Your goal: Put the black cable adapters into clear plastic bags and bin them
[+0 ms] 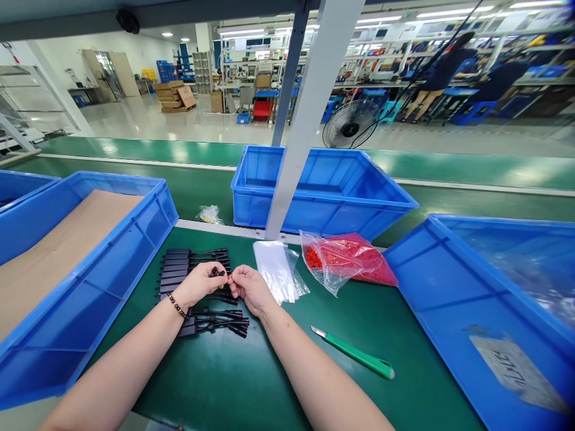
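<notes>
My left hand [202, 284] is closed around several small black cable ends [217, 272], its fingertips close to those of my right hand. Between the fingertips a small red piece [230, 279] shows, pinched by my right hand [252, 290]; its exact kind is too small to make out. Beneath both hands lies a row of flat black boxes with short cables [174, 267], partly hidden by my left hand and wrist. Nearer to me, more black cables with connector ends [224, 322] lie on the green table [215, 383].
Clear plastic bags [275, 270] and a bag of red parts [344, 258] lie right of my hands. A green-handled knife [359, 354] is nearer. Blue bins stand left [112, 287], behind [323, 209] and right [431, 287]. A white post [309, 120] rises ahead.
</notes>
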A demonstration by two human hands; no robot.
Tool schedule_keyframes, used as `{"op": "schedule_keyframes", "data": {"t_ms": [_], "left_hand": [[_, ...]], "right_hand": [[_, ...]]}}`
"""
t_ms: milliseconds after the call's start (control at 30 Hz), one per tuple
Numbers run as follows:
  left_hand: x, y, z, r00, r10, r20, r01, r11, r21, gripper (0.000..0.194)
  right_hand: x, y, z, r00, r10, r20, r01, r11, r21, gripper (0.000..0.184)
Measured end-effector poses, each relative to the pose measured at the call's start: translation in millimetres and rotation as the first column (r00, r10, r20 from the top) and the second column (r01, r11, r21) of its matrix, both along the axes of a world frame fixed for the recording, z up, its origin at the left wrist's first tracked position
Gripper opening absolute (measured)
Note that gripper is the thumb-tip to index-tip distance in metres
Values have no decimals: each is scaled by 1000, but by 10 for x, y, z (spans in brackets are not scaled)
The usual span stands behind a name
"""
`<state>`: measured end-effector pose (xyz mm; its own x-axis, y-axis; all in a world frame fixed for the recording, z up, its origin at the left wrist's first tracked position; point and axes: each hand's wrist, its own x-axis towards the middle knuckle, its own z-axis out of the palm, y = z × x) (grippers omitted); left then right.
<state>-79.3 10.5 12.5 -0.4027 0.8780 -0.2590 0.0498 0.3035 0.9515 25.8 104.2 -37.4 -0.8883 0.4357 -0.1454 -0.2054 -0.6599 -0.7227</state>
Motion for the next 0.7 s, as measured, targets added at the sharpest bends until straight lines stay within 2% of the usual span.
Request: {"op": "schedule_keyframes", "data": {"t_ms": [267,400,467,533,600,700], "left_hand": [[6,7,10,1000,-8,-4,9,1000,7,15],[20,8,8,1000,-19,-18,20,1000,13,19],[24,4,-1,999,-22,-28,22,1000,11,18],[24,0,-14,999,-21,-44,21,1000,5,15],[22,-4,-27,998,-19,-61,19,1000,-1,15],[18,-4,-48,996,-16,-88,16,1000,-6,17]], "right_hand": [[12,0,11,998,13,62,-19,995,95,16],[18,7,35,998,-36,59,29,993,118,21],[20,11,35,993,-79,88,61,979,193,21],[22,12,24,983,-140,119,93,938,334,21],[25,9,5,971,-202,128,118,869,480,19],[33,6,-23,956,-262,130,135,790,597,17]]}}
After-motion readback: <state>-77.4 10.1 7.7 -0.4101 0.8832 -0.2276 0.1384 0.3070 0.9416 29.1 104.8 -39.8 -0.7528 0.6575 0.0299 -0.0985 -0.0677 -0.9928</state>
